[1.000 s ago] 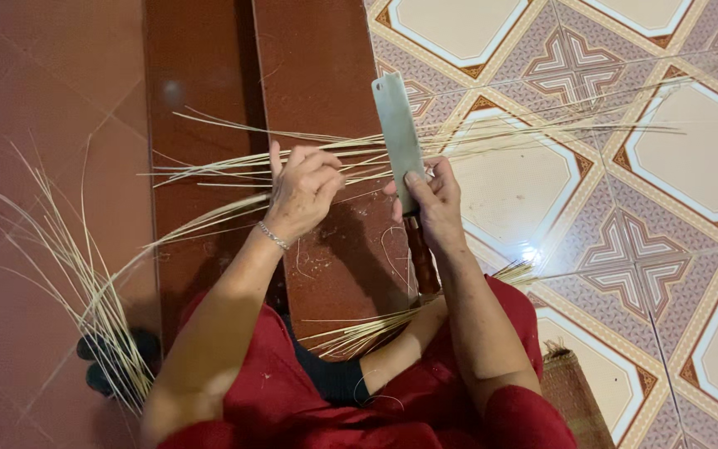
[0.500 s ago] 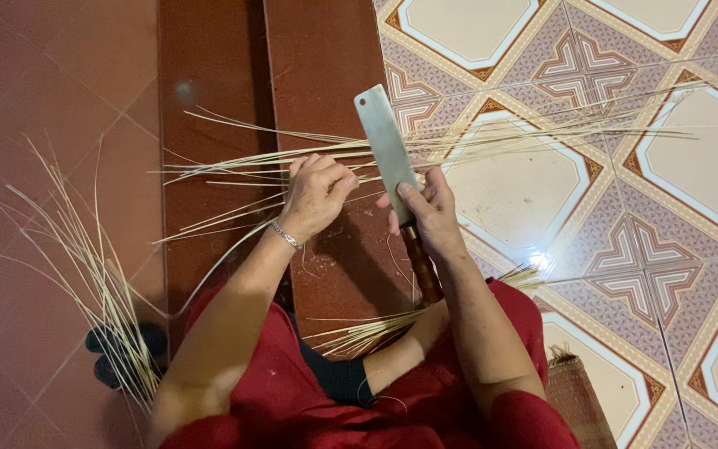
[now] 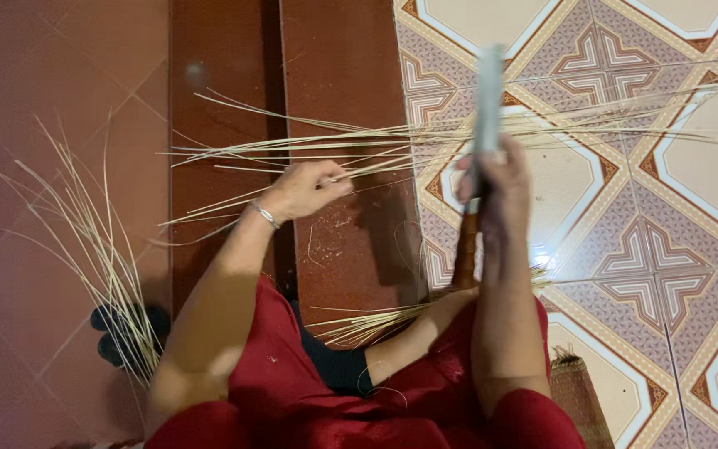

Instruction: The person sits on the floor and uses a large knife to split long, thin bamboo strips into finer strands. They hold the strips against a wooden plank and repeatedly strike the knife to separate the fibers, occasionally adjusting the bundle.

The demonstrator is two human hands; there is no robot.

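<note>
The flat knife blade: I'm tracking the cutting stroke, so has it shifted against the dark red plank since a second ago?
Yes. The blade, held in the right hand, has moved right, off the plank and over the patterned tiles.

Thin pale bamboo strips [image 3: 425, 137]: fanned crosswise above the red step [image 3: 342, 75]. Cleaver [image 3: 487, 104]: flat grey blade, blurred, seemingly upright across the strips
</note>
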